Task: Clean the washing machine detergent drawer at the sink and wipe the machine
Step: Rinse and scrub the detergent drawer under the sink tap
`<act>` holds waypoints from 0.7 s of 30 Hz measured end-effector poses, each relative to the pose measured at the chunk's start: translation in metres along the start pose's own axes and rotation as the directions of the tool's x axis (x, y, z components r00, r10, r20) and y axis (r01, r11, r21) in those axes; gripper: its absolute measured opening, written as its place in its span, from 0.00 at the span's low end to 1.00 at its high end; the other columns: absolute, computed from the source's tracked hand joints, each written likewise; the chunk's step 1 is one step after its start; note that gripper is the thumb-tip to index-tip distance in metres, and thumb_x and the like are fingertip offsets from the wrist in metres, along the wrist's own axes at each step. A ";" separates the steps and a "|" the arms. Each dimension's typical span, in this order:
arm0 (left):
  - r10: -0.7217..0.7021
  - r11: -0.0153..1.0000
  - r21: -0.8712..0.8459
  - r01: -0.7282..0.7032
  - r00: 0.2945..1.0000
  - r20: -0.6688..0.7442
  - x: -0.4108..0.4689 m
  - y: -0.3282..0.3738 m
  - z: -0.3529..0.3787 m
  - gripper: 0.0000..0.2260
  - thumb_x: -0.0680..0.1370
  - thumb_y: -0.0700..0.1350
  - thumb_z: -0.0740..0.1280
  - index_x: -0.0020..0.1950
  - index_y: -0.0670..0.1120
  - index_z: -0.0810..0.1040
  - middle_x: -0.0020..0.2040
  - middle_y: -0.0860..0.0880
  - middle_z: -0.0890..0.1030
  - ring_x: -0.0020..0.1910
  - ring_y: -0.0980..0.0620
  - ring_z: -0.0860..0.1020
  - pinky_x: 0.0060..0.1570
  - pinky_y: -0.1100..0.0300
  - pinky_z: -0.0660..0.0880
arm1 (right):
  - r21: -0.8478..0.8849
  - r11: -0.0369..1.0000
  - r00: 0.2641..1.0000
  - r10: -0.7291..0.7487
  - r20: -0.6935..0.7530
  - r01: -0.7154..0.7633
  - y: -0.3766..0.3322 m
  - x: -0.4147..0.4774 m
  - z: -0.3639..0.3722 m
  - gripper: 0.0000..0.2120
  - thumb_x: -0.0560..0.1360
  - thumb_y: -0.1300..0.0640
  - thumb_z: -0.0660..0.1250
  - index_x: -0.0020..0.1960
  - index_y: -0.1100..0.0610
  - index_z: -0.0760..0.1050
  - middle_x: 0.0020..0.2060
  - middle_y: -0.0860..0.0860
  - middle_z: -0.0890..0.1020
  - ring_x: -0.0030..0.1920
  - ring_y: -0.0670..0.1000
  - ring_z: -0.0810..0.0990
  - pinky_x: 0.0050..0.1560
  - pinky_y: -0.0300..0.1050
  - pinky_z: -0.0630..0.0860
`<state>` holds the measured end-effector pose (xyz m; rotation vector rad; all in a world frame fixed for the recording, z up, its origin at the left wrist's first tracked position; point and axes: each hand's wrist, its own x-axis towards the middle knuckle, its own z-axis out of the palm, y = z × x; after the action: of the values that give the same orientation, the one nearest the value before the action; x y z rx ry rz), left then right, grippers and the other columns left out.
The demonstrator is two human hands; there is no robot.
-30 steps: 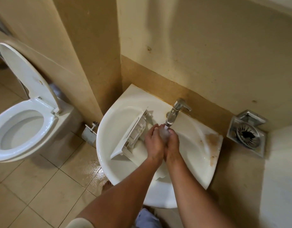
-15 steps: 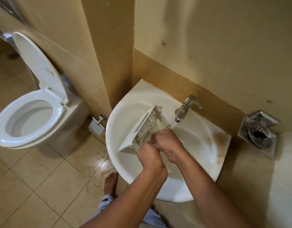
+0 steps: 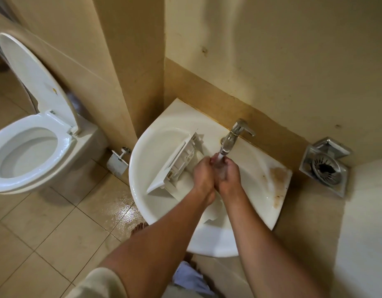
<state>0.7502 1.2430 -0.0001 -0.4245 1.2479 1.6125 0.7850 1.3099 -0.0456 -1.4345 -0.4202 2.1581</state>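
The white detergent drawer (image 3: 175, 162) lies tilted in the left half of the white corner sink (image 3: 140, 168), its front panel toward the rim. My left hand (image 3: 204, 175) and my right hand (image 3: 227, 175) are pressed together just right of the drawer, fingers curled inward. Water (image 3: 219, 158) from the chrome tap (image 3: 235, 134) runs onto them. I see nothing held between them. A white piece (image 3: 213, 209) lies in the basin under my wrists; I cannot tell what it is.
A toilet (image 3: 24, 147) with its lid up stands at the left. A metal paper holder (image 3: 118, 162) hangs on the wall beside the sink. A square metal drain cover (image 3: 324, 166) sits on the ledge at the right. The floor tiles (image 3: 119, 211) by my foot are wet.
Half a second ago my hands were clasped one over the other beside the drawer. They have shifted right, back under the stream, side by side.
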 end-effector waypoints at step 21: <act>0.305 -0.098 0.982 -0.159 0.935 0.181 0.022 0.097 -0.026 0.15 0.80 0.43 0.64 0.66 0.41 0.73 0.58 0.45 0.77 0.58 0.42 0.77 0.60 0.48 0.77 | -0.644 0.764 0.980 -0.153 -0.126 0.036 0.024 -0.010 -0.062 0.19 0.78 0.45 0.68 0.61 0.58 0.79 0.51 0.54 0.85 0.51 0.56 0.84 0.49 0.48 0.80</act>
<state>0.6499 1.2352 0.0229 0.7916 2.3198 0.4030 0.8388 1.2831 -0.0749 -1.8817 -1.2307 1.8557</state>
